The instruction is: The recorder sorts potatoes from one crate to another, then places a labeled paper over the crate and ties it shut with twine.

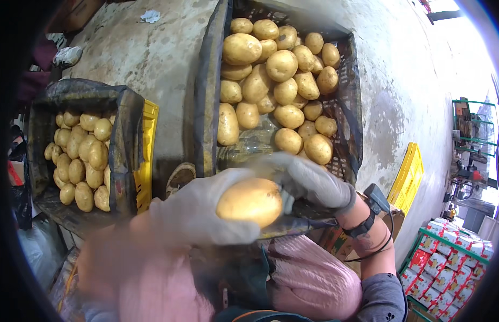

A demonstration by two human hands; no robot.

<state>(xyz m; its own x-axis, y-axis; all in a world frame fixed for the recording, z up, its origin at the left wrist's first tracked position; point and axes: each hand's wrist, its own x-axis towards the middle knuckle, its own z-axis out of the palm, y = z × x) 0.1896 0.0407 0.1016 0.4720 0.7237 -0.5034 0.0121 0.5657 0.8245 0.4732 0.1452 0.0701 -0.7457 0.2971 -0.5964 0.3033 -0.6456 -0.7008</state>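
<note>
My left hand [201, 209], in a pale grey glove, is wrapped around a large yellow potato [249, 202]. The potato lies on its side between palm and thumb, above the near end of a crate. Just right of it, my right hand [314, 179] wears a similar glove, its fingers curled down and blurred. Whether they touch the potato or hold anything is hidden. Beyond both hands stands a dark-lined crate [207, 100] with many loose potatoes [281, 65]. Bare lining shows in its near left part.
On the left, another dark-lined crate [128, 153] of potatoes sits against a yellow plastic crate [147, 157]. A yellow crate [408, 175] stands at right on the concrete floor [169, 52]. Red-and-white packs [442, 263] are stacked in a green frame. A shoe [181, 177] shows between the crates.
</note>
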